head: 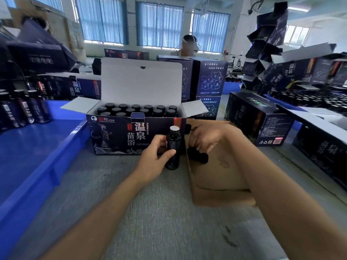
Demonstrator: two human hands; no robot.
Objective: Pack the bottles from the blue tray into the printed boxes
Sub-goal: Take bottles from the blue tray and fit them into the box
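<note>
Just before the open printed box (112,136), the left hand (152,162) grips an upright dark bottle (173,141). Right of the box, the right hand (204,139) curls over black caps (198,156) in a brown carton (221,184), grip unclear. Left of it, bottles (24,109) stand in the blue tray (37,156).

Open box (120,136) front: big white 温泉 苗浴, with a small PICC logo line at top left. Left box (82,89) behind it: 温泉 苗浴 again. Map box (212,79) behind its right: header line with 3000年, the rest too small. Other print is blurred.
</note>
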